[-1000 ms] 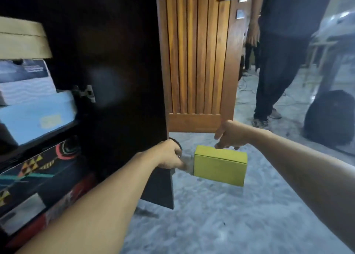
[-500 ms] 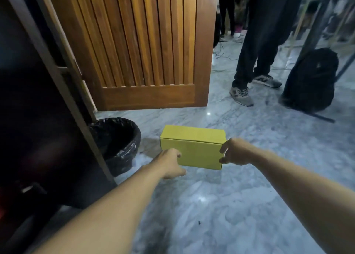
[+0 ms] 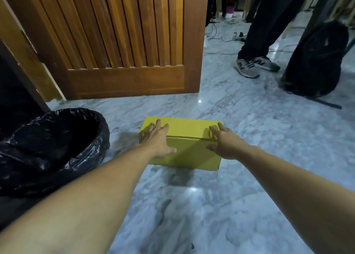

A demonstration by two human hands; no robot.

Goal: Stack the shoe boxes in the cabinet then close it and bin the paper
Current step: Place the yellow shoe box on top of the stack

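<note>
Both hands have shifted from the ends of the yellow shoe box (image 3: 184, 148) onto its top: the left hand (image 3: 157, 140) now lies with straight fingers spread over the lid's left part, thumb down on the front face, and the right hand (image 3: 224, 144) lies flat over the right corner, fingers extended, gripping nothing. Half a second ago each was curled at a side. Closer to the camera now, the box sits on the marble floor (image 3: 240, 196), just right of the black-lined bin (image 3: 51, 148) and before the open slatted door (image 3: 124, 42).
</note>
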